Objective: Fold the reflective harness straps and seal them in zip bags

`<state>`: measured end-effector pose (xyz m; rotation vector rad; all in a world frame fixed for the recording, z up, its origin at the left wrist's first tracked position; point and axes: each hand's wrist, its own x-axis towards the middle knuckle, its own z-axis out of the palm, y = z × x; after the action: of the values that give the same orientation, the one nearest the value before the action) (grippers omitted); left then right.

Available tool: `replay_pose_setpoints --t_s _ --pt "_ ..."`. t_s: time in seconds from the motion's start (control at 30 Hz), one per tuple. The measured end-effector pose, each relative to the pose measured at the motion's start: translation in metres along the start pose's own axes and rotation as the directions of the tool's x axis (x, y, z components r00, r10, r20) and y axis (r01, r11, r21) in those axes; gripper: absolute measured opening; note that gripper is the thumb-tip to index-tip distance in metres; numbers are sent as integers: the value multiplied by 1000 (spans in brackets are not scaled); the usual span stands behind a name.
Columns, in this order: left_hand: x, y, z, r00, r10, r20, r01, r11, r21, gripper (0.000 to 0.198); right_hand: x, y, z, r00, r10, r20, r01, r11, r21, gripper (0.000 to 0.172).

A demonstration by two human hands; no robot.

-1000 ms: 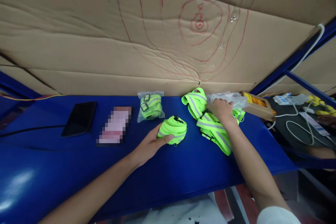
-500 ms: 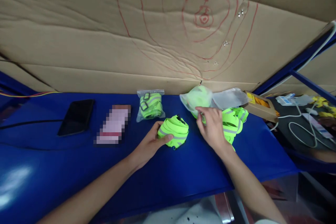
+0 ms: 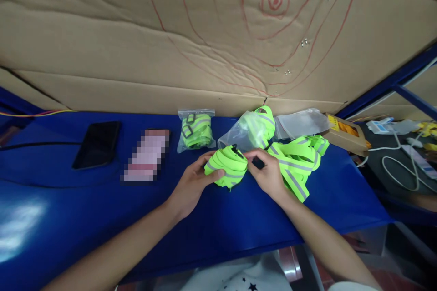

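Note:
My left hand (image 3: 193,183) is closed around a rolled neon-yellow reflective strap (image 3: 226,168) with grey stripes, its thumb across the front. A black buckle piece shows at the top of the roll. At the roll's right edge, the pinched fingertips of my right hand (image 3: 268,173) grip its side. Loose reflective straps (image 3: 297,163) lie just beyond that hand. Behind the hands, a clear plastic bag (image 3: 235,132) lies against another bundle of reflective strap (image 3: 267,120). A sealed zip bag (image 3: 197,131) holds a coiled strap with black buckles.
A black phone (image 3: 97,144) on a cable and a blurred-out pinkish device (image 3: 146,157) lie at left on the blue table (image 3: 218,232). Flat clear bags (image 3: 300,123) and a small cardboard box (image 3: 348,134) are at back right. A cardboard panel (image 3: 119,54) stands behind.
My right hand has moved left and down from the plastic bag to the roll in my left hand. The bag now lies left of the strap bundle behind. The view has shifted slightly.

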<state>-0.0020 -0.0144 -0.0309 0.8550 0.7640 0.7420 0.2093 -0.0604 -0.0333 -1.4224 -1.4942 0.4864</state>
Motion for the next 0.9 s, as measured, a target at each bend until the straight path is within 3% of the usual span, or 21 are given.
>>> replay_pose_setpoints --t_s 0.13,0.27,0.33,0.43,0.57,0.63,0.8,0.9 --pt "2 4 -4 999 -45 23 45 999 20 42 -1 -3 1 992 126 -21 -123 986 115 13" --pt "2 3 -4 1000 -5 3 5 995 96 37 -2 -5 2 987 147 -57 -137 978 156 17" --pt "1 2 -2 1000 8 1 -8 990 138 39 -3 -7 2 993 84 -89 -74 992 103 15" --pt "-2 2 0 1000 2 -18 1 988 152 40 -7 -11 1 987 -120 -104 117 993 -34 10" --pt "-4 4 2 996 -13 -83 17 999 44 38 -12 -12 -2 920 -386 74 393 905 -164 27" --pt "-3 4 2 996 -7 -94 7 1000 2 38 -13 -11 -2 881 -454 131 473 844 -253 34" --pt "0 3 2 989 44 -141 -52 997 -54 47 -11 -7 5 942 -334 41 318 842 -435 24" --pt "3 0 3 990 63 -126 -73 995 -69 57 -14 -7 12 935 -340 97 349 840 -416 26"
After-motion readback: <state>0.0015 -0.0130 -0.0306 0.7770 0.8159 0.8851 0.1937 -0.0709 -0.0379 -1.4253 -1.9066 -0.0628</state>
